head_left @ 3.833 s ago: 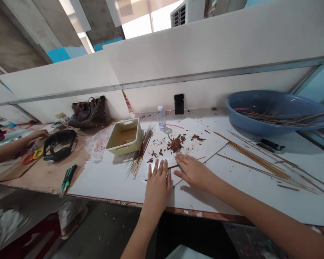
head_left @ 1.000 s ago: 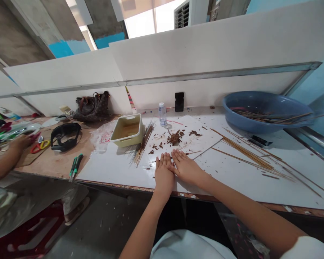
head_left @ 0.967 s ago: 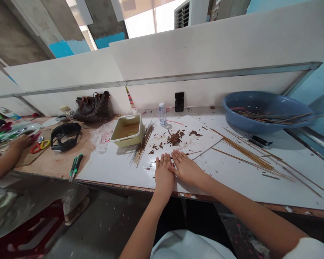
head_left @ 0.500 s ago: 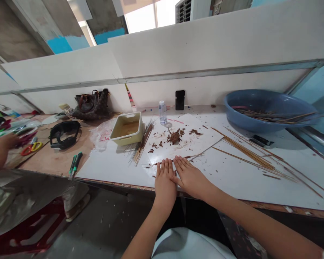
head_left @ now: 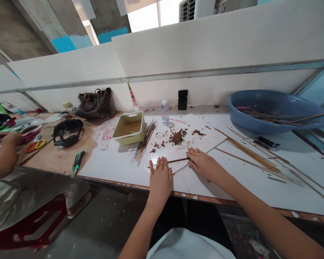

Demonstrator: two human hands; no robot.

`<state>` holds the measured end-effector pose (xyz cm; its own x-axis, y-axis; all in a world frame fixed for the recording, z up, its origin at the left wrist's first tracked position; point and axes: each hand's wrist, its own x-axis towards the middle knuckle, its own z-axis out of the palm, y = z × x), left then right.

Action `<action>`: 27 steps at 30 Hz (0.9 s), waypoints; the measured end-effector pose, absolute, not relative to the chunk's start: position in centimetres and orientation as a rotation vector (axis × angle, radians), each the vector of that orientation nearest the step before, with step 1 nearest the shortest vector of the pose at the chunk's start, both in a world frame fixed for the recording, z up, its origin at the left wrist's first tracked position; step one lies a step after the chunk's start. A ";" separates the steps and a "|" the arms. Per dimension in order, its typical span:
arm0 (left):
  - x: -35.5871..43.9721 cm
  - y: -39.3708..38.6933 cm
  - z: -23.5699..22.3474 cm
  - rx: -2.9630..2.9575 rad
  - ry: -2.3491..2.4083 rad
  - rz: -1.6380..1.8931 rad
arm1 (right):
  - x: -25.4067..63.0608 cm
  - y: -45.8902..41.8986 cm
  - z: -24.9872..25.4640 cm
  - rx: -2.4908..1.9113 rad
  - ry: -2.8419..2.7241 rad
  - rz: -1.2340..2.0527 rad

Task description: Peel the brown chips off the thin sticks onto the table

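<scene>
A thin dark brown stick lies sideways on the white board near the table's front. My left hand rests flat over its left part, fingers stretched out. Over its right part lies my right hand, also flat with fingers extended. A short length of the stick shows between the two hands; what lies under the fingers is hidden. Just beyond is a crumbly brown clump with loose brown bits around it. A bundle of thin sticks lies to the left of the clump.
A cream basin of brownish liquid stands left of a clear bottle. A phone leans on the partition. At right are a blue tub and long sticks. Cutters and another person's hand are at left.
My hands were side by side and touching on the stick; now they have moved apart, left hand to the left and right hand to the right, showing the stick between them.
</scene>
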<state>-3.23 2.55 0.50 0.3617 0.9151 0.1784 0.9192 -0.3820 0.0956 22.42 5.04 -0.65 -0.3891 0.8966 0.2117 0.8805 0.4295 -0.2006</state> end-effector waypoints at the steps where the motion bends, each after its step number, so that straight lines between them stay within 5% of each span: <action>1: -3.3 2.5 0.4 -2.572 -1.737 -0.325 | 22.7 5.1 -0.8 -1.527 -2.406 0.089; 16: -3.8 2.9 0.4 -2.511 -1.811 -0.402 | 25.7 4.9 0.5 -1.451 -2.312 0.064; 27: -14.3 25.6 15.5 -2.369 -1.771 -0.719 | 27.8 5.1 -1.3 -1.407 -2.032 0.306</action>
